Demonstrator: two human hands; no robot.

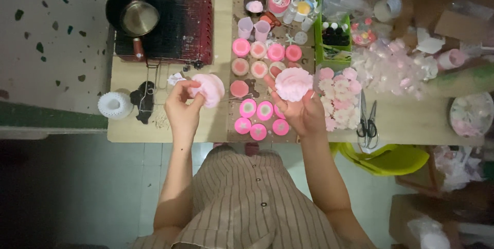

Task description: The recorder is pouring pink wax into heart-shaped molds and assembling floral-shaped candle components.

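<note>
Pink flower-shaped mould (294, 83) held up in the right hand (303, 112), above the middle of the wooden table (401, 123), fingers curled under it from below so the base stays hidden. Petalled face turned up toward the camera; roundish, no clear long axis. Pale pink soft cup-like piece (208, 89) pinched in the left hand (182, 110), thumb and fingertips closed on its near edge, open side hard to make out, body leaning away to the right. Material of either piece not certain from this height.

Just beyond and between the hands, rows of small round pink and cream moulds (260, 110) on a brown mat, several half covered by the right hand. Scissors (367, 117) flat to the right, blades pointing away. Heap of pink and white flower pieces (339, 97) beside them, details blurred. Saucepan (136, 17) on a dark red stove (177, 27) at far left; white ribbed ring (115, 105) near the table edge. Right side cluttered with plastic bags, contents unclear.
</note>
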